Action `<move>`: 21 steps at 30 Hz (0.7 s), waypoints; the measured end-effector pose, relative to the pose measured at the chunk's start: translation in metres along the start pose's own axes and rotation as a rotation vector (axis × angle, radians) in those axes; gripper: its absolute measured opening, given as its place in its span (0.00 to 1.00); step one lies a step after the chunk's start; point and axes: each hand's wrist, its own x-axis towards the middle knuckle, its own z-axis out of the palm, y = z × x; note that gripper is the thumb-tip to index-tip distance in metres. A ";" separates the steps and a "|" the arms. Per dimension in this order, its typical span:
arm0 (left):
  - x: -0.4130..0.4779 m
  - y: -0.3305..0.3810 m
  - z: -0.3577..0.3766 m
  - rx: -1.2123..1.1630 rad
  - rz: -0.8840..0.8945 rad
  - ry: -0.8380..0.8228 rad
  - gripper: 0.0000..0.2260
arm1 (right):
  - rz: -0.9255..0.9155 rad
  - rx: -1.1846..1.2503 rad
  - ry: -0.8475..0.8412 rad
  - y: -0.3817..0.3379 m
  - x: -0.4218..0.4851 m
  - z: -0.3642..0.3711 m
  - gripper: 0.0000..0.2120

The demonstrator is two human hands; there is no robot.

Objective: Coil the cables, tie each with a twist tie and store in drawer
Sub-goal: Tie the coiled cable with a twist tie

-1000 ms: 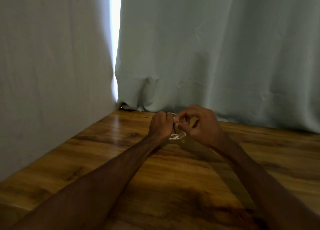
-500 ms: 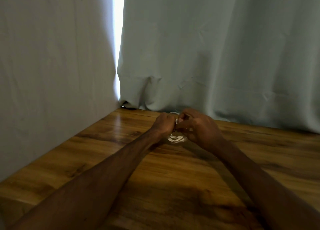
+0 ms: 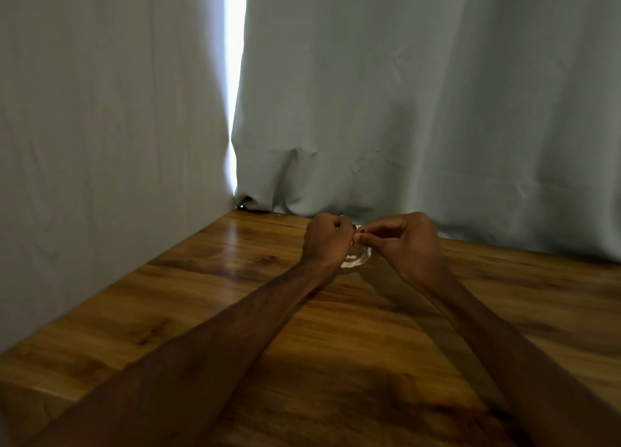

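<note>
A small coil of white cable [image 3: 357,259] is held between both hands just above the wooden table [image 3: 235,312], near its far edge. My left hand [image 3: 325,240] is curled in a fist round the coil's left side. My right hand [image 3: 408,245] pinches something thin at the top of the coil with thumb and forefinger; it is too small to tell whether it is the twist tie. Most of the coil is hidden behind the hands. No drawer is in view.
A grey-green curtain [image 3: 420,110] hangs along the table's far edge, close behind the hands. A pale curtain or wall [image 3: 100,127] closes off the left side, with a bright gap [image 3: 235,60] between the two.
The hands drew together over the coil, then the right hand opened slightly away to the right, still pinching at the coil's top. The coil stayed in place.
</note>
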 end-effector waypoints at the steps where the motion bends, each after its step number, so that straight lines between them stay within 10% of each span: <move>1: 0.000 0.001 -0.001 -0.033 -0.008 0.009 0.19 | 0.020 0.033 0.018 -0.003 0.000 0.000 0.06; 9: -0.002 0.009 0.001 -0.443 -0.193 0.032 0.09 | 0.246 0.378 0.180 -0.014 0.001 0.001 0.12; 21: -0.010 0.020 -0.001 -0.570 -0.009 0.027 0.06 | 0.187 0.385 0.176 -0.027 0.001 -0.002 0.10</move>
